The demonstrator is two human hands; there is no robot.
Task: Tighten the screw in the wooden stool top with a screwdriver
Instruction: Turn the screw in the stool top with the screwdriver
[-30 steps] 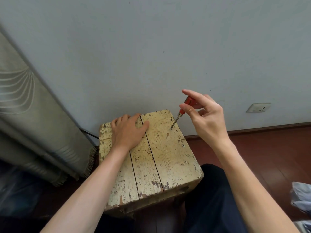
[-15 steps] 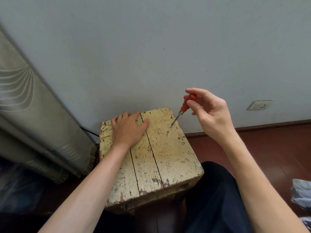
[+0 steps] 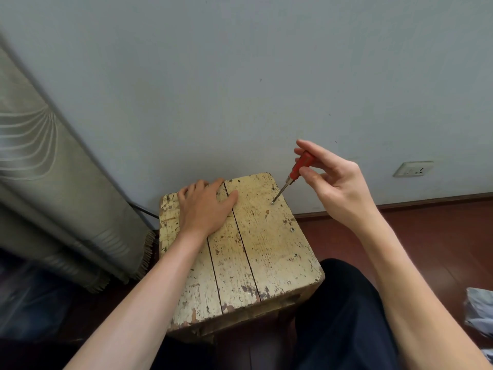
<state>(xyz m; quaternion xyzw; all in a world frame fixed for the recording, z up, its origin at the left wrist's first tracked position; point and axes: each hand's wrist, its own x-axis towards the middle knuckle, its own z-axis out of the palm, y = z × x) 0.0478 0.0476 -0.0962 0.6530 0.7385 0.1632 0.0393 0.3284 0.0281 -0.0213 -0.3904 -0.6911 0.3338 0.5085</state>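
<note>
Screwdriver (image 3: pixel 294 175) pinched in right hand (image 3: pixel 336 188), tip on screw (image 3: pixel 272 203).

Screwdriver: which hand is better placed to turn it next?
Right. The right hand pinches the screwdriver, its tip on the screw. The left hand lies flat on the stool.

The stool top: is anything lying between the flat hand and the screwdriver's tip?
Nothing lies there. In the head view, only bare, worn plank of the stool top separates the left hand from the screwdriver tip on the screw.
</note>
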